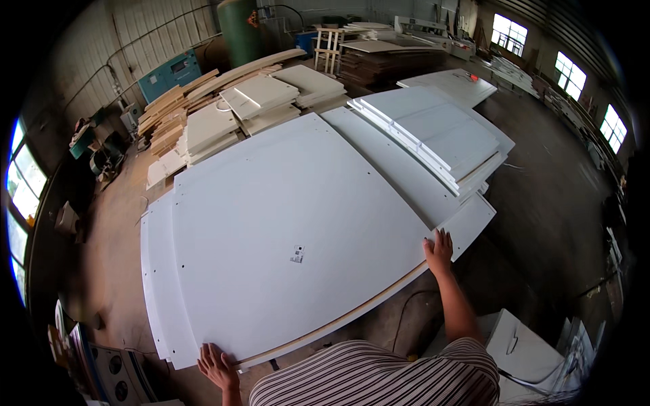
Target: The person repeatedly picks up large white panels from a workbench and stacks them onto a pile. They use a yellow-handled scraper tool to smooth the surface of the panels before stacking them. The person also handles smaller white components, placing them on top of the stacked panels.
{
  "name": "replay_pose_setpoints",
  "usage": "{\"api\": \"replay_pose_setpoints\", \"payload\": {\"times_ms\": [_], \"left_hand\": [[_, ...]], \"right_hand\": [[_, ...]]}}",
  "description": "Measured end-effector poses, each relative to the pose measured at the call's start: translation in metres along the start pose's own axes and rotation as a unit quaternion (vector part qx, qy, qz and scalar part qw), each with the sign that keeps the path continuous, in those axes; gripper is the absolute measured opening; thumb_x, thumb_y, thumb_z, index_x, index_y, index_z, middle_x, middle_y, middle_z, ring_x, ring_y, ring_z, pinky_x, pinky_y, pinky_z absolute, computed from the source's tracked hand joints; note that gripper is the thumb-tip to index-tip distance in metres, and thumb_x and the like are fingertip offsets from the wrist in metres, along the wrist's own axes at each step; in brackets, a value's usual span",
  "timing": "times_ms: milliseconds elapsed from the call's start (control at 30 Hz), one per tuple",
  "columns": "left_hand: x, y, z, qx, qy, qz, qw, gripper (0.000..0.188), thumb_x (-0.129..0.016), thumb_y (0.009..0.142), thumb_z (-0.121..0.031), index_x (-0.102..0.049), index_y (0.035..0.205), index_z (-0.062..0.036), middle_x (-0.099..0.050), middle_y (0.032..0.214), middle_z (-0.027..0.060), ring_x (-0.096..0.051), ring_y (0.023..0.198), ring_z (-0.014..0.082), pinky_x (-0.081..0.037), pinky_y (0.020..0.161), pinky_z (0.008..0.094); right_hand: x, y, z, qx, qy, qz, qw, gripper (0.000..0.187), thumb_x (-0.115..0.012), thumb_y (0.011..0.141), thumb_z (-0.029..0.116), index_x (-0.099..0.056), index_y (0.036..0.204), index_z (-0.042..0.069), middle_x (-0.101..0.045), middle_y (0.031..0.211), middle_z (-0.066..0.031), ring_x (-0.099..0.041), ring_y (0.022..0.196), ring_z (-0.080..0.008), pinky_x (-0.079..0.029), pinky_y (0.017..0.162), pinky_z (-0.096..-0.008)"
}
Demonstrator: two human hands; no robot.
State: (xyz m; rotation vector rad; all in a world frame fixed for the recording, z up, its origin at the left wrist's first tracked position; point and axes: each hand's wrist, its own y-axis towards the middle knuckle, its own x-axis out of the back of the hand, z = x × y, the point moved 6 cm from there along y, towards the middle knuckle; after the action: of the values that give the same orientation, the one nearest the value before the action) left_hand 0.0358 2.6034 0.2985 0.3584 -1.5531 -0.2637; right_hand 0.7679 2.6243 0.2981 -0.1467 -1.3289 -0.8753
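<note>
A large white panel point(271, 196) with small dark holes and a small printed label point(297, 254) lies in front of me, on top of other white panels. My left hand point(217, 366) touches its near left corner, fingers apart and stretched over the edge. At the near right corner rests my right hand point(439, 252), its fingers extended and its thumb out to the side. Neither hand visibly wraps round the board. The near edge of the panel shows a raw brown strip point(352, 313).
Beyond the right edge stand stacked white panels point(447, 128) with narrow white strips point(406, 142) on top. Cream boards point(261, 95) and timber pieces point(166, 111) are piled at the far left. A white cabinet-like piece point(521, 345) stands near my right side. A cable point(399, 318) trails on the floor.
</note>
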Motion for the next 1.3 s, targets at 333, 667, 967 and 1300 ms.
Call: {"api": "replay_pose_setpoints", "payload": {"times_ms": [333,667,967,1300], "left_hand": [[-0.04,0.083,-0.016,0.013,-0.023,0.049,0.998,0.048,-0.041,0.097,-0.034,-0.043,0.139,-0.0118,-0.038,0.146,0.007,-0.031,0.136,0.0274,-0.021,0.11,0.0464],[-0.041,0.08,-0.033,-0.014,-0.133,0.127,0.983,0.056,-0.04,0.097,-0.038,-0.035,0.143,-0.0069,-0.031,0.151,0.0108,-0.024,0.141,0.0275,-0.012,0.113,0.048],[-0.019,0.013,-0.092,-0.1,-0.079,0.091,0.988,0.074,-0.063,0.085,-0.032,-0.029,0.144,-0.0039,-0.026,0.152,0.0149,-0.021,0.142,0.0284,-0.016,0.115,0.0455],[-0.015,0.004,-0.075,-0.195,-0.178,0.069,0.962,0.068,-0.063,0.084,-0.021,-0.031,0.142,-0.0011,-0.031,0.146,0.019,-0.027,0.137,0.0361,-0.02,0.113,0.05]], "right_hand": [[-0.047,0.054,0.05,-0.023,0.063,-0.091,0.994,0.024,-0.052,0.089,0.021,-0.059,0.109,0.01,-0.064,0.104,-0.012,-0.054,0.105,-0.0337,-0.039,0.094,-0.0502],[-0.074,0.061,0.058,0.121,-0.054,-0.027,0.991,0.033,-0.053,0.09,0.019,-0.056,0.121,0.008,-0.056,0.128,-0.0081,-0.042,0.129,-0.026,-0.018,0.111,-0.0588],[-0.016,-0.033,0.052,0.221,0.023,0.061,0.973,0.043,-0.041,0.1,0.029,-0.044,0.135,0.004,-0.044,0.14,-0.0135,-0.036,0.134,-0.0277,-0.015,0.113,-0.0523],[0.001,-0.284,-0.007,-0.003,0.27,0.231,0.935,0.037,-0.046,0.098,0.023,-0.049,0.126,-0.002,-0.058,0.113,-0.0236,-0.058,0.101,-0.0362,-0.046,0.088,-0.0421]]}}
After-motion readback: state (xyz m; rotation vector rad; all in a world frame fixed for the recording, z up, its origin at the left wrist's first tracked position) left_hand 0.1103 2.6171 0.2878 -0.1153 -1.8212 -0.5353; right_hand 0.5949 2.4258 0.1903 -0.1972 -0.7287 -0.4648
